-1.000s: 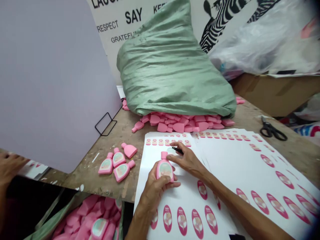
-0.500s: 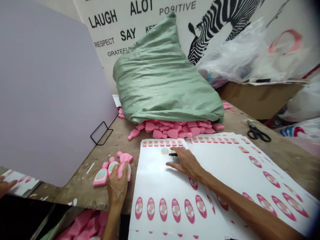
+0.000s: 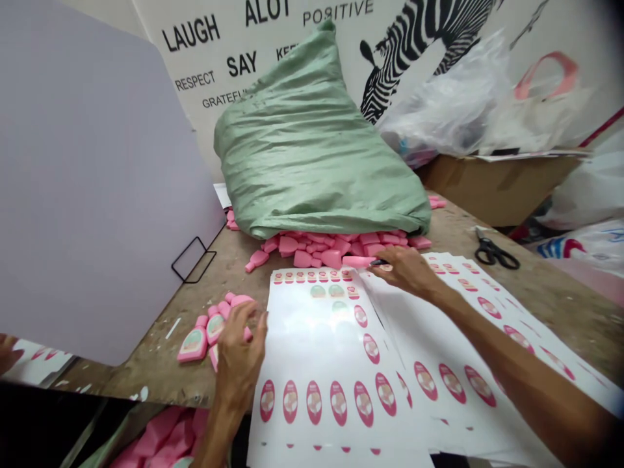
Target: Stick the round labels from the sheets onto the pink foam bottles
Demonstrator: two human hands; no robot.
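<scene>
My left hand [image 3: 238, 354] hovers with curved, parted fingers beside several pink bottles [image 3: 192, 344] that carry round green-and-white labels; part of that group is hidden behind it. My right hand [image 3: 402, 270] grips a thin black tool [image 3: 379, 262], whose tip meets a pink bottle [image 3: 357, 261] at the front of the pile; whether the fingers also hold that bottle I cannot tell. Below lies a white label sheet [image 3: 312, 338] with pink oval labels, small labels along the top and a few round green ones. Another sheet [image 3: 400, 312] lies under my right forearm.
A green sack [image 3: 316, 149] stands on the pink bottle pile [image 3: 331, 259]. Black scissors [image 3: 497, 253] lie at the right, before a cardboard box [image 3: 502, 188]. At the left stand a large pale panel [image 3: 97, 182] and a black wire stand [image 3: 194, 261]. Another person's hand [image 3: 8, 354] shows at the left edge.
My right hand has moved from the sheet up and right to the bottle pile, with the black tool. My left hand has let go of a labelled bottle and shifted slightly right.
</scene>
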